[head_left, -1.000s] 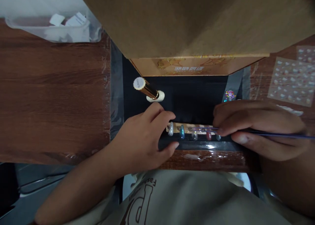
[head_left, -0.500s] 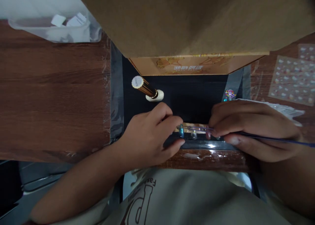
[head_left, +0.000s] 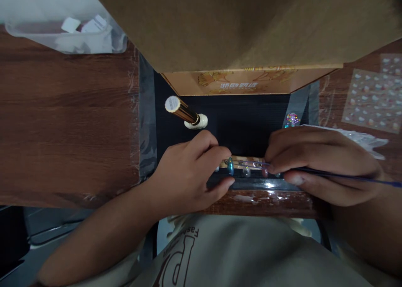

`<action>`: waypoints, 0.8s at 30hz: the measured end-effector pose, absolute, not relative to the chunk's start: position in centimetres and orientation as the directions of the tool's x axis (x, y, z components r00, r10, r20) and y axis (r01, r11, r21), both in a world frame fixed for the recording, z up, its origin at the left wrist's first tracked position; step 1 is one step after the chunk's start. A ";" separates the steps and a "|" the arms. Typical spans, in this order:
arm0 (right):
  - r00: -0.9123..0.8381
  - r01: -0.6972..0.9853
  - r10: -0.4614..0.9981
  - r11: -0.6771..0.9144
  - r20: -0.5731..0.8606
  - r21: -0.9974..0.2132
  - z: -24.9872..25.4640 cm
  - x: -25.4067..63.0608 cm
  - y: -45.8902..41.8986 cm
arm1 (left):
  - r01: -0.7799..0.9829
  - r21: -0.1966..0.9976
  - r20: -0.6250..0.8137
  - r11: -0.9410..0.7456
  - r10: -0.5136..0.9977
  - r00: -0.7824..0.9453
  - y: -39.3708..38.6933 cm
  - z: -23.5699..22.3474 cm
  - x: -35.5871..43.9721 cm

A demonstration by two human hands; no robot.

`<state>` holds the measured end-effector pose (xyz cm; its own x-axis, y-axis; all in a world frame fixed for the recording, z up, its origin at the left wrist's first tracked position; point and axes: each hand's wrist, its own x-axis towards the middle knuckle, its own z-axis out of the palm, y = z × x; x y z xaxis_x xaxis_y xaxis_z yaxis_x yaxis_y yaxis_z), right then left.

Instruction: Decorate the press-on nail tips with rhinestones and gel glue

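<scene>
A pale strip (head_left: 237, 159) lies near the front edge of the black mat, with several small glittery press-on nails set along it. My left hand (head_left: 188, 174) pinches its left end, with a teal nail (head_left: 230, 166) between index finger and thumb. To the right sit a clear nail (head_left: 246, 171) and a pinkish nail (head_left: 265, 170), partly behind fingers. My right hand (head_left: 323, 165) grips slim purple tweezers (head_left: 345, 177). Their thin tips reach left over the strip, close to the teal nail. Whether the tips hold anything is too small to tell.
A gold-capped bottle (head_left: 182, 110) stands on the black mat (head_left: 238, 115). Behind it is a large cardboard box (head_left: 241, 83). Colourful rhinestones (head_left: 292, 119) lie beside my right hand. Patterned sticker sheets (head_left: 370, 101) are at right, a clear plastic tub (head_left: 91, 40) at far left.
Both hands keep nearly the same pose. The whole view has shifted slightly, and the tweezers' tips remain over the strip near the teal nail.
</scene>
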<state>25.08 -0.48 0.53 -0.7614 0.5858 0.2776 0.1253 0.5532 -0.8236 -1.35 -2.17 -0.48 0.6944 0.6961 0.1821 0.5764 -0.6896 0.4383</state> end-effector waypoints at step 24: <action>-0.537 0.180 0.768 0.510 0.350 -0.841 0.7 28.5 0.1 | 0.528 0.354 0.262 -0.772 0.624 0.736 -2.0 -0.8 -1.4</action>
